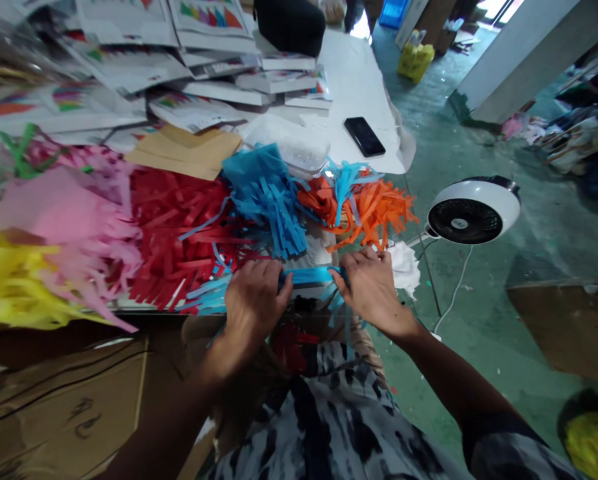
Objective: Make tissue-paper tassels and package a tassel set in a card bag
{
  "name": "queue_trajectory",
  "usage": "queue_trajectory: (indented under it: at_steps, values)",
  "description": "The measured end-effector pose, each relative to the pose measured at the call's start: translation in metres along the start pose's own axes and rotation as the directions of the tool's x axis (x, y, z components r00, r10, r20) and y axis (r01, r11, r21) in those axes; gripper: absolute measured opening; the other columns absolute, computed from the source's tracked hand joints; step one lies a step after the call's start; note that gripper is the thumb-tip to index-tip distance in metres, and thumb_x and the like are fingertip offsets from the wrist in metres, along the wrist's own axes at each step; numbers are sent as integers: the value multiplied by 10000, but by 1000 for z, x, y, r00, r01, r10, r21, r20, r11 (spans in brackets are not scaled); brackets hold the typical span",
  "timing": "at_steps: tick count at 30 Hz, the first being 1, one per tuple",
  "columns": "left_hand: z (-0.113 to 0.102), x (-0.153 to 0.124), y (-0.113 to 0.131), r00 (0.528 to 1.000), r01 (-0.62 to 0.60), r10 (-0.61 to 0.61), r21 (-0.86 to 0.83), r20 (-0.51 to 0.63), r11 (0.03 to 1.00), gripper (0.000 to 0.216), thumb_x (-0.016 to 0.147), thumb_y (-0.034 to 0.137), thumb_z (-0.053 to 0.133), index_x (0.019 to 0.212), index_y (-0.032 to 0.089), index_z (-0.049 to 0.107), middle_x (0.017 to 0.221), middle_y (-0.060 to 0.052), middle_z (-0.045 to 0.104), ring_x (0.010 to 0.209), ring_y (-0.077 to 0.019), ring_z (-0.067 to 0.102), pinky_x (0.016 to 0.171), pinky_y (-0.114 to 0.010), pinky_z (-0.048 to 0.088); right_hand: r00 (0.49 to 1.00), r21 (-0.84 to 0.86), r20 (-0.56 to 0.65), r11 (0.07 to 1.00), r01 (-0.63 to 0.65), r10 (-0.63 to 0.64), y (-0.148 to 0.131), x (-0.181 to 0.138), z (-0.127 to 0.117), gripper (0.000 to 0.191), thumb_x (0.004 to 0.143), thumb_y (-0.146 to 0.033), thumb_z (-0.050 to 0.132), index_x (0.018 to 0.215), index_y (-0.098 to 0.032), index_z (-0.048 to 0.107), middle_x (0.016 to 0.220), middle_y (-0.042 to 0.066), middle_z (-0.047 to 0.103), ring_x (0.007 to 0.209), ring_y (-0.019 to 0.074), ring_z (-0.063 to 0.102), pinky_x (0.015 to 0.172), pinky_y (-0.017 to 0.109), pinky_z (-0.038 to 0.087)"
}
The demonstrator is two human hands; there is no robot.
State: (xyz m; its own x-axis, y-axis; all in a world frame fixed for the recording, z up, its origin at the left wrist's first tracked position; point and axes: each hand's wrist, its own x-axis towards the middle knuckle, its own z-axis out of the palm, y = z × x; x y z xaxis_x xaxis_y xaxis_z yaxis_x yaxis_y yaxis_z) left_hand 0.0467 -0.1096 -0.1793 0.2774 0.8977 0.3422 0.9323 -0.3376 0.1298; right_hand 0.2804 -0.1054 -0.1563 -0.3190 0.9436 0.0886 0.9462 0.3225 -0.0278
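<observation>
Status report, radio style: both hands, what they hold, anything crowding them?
Left hand and right hand both shut on blue paper strip, stretched between them. Piles of red fringe and blue fringe crowd close behind.

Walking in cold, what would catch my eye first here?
Heaps of fringed paper cover the table: yellow and pink at left, red in the middle, blue and orange further right. At the near edge the left hand and right hand grip a blue strip stretched between them. A white fan stands right of the table.
</observation>
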Motion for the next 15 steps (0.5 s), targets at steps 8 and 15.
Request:
queue_trajectory:
  at_steps: [8, 15]
  values:
    - [5, 0, 12, 901, -429, 433, -124, 2, 895, 303, 993, 131, 569, 1219, 263, 723, 1158, -46, 782, 1123, -259, 669, 1031, -460, 429, 956, 63, -78, 955, 289, -284, -13, -14, 6, 301, 1089, -188, 460, 1136, -234, 754, 1145, 56, 780, 1075, 240, 594, 997, 468, 265]
    - [-13, -14, -50, 933, -358, 359, -155, -21, 921, 387, 913, 85, 557, 1160, 306, 755, 1150, -5, 794, 1150, -262, 674, 1102, -529, 437, 953, 85, -90, 952, 295, -288, 11, -32, 3, 329, 1049, -157, 501, 1261, -260, 731, 1304, 41, 756, 1188, 244, 634, 1012, 468, 278]
